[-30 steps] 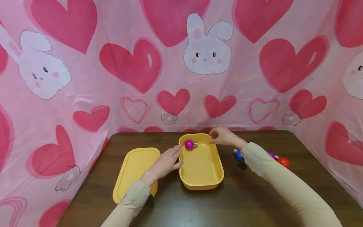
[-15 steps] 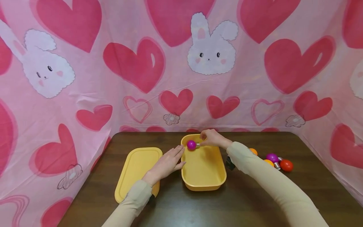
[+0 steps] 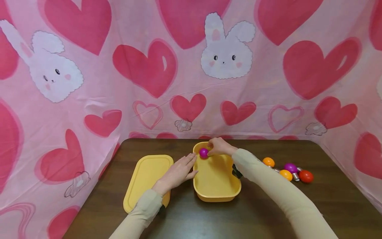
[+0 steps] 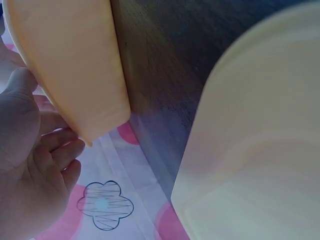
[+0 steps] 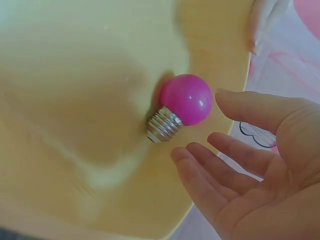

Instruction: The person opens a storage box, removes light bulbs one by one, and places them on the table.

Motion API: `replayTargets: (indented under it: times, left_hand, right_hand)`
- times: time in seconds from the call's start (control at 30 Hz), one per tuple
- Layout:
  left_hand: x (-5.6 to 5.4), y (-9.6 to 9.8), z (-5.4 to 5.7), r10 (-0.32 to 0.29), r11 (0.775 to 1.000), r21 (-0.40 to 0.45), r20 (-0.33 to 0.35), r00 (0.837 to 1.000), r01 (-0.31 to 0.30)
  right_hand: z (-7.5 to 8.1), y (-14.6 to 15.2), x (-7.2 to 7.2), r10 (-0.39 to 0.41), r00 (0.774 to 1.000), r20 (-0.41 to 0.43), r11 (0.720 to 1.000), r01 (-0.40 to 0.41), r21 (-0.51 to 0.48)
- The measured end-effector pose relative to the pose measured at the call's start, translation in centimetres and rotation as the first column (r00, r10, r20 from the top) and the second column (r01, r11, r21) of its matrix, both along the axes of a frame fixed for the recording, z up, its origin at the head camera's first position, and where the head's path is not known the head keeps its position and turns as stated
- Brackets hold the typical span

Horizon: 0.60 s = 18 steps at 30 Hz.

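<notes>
A magenta light bulb (image 3: 204,153) with a silver screw base lies at the far left end of a yellow rectangular bin (image 3: 217,199). My right hand (image 3: 221,146) reaches in over the far end of the bin beside this bulb. In the right wrist view, its thumb and fingers (image 5: 200,185) are spread near the bulb (image 5: 188,98), with a small gap between them. The outstretched fingers of my left hand (image 3: 178,171) rest on the bin's left rim. The left wrist view shows that hand (image 4: 40,145) along the bin's outer wall (image 4: 75,65).
A yellow lid (image 3: 143,181) lies flat to the left of the bin, partly beneath my left forearm. On the right is a cluster of bulbs: an orange one (image 3: 269,162), another orange one (image 3: 286,175), a purple one (image 3: 290,168) and a red one (image 3: 306,176). My right sleeve covers some of the table.
My right hand has moved left and into the bin, from its far right rim to the magenta bulb. The sleeve's shift uncovers more of the loose bulbs. My left hand stays at the rim.
</notes>
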<state>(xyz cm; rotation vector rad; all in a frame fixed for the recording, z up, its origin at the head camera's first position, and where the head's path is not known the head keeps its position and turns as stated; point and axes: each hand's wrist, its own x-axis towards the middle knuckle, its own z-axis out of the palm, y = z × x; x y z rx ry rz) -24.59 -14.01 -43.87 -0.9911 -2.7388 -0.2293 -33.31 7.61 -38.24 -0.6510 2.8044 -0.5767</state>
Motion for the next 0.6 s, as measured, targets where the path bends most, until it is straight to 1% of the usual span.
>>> replayTargets:
  times: [0.17, 0.27, 0.43, 0.6]
  left_hand:
    - [0.0, 0.0, 0.0, 0.006, 1.000, -0.007, 0.002, 1.000, -0.006]
    - [0.1, 0.1, 0.0, 0.008, 1.000, -0.010, -0.007, 1.000, -0.008]
    - [0.0, 0.1, -0.1, 0.003, 1.000, -0.008, -0.019, 1.000, -0.003]
    - [0.0, 0.1, 0.0, 0.003, 1.000, -0.013, -0.026, 1.000, -0.004]
  right_hand:
    - [-0.3, -0.4, -0.2, -0.031, 0.998, 0.057, 0.999, 0.032, -0.015]
    - [-0.5, -0.4, -0.3, -0.033, 0.997, 0.064, 0.999, 0.034, -0.019]
    - [-0.9, -0.5, -0.8, 0.002, 0.999, 0.051, 1.000, -0.002, 0.008]
    - [-1.1, -0.8, -0.9, 0.019, 0.998, 0.063, 0.999, -0.021, 0.035]
